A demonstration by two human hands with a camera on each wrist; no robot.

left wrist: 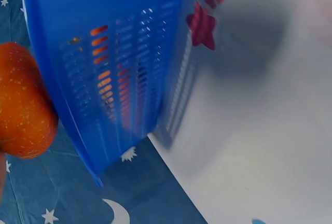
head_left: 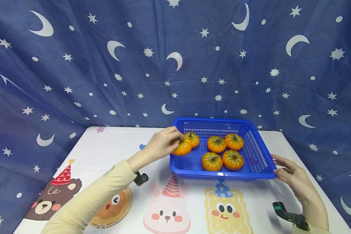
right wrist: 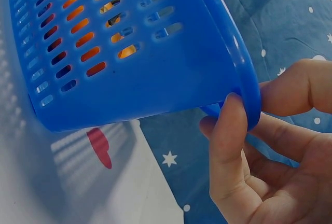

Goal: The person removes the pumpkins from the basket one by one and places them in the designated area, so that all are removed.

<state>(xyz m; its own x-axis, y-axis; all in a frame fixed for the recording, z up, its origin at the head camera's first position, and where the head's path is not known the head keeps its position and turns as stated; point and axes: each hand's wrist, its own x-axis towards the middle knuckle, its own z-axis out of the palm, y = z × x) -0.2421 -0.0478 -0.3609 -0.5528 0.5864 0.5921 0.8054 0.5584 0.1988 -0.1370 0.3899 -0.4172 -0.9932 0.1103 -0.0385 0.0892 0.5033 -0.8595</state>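
Note:
In the head view my left hand (head_left: 163, 143) holds a small orange pumpkin (head_left: 183, 147) by its top, at the left rim of a blue plastic basket (head_left: 190, 171). The left wrist view shows that pumpkin (left wrist: 26, 105) just beyond the basket's rim, with most of the hand out of frame. Several similar pumpkins (head_left: 212, 161) lie on the basket's floor, one of them partly behind the held one. At the basket's front right corner, my right hand (head_left: 295, 177) pinches the rim between thumb and fingers; the right wrist view shows this grip closely.
The basket is over a white tablecloth (head_left: 114, 146) printed with cartoon animals and party hats. Behind and beside the table hangs a dark blue curtain (head_left: 134, 65) with moons and stars, close to the basket's back edge.

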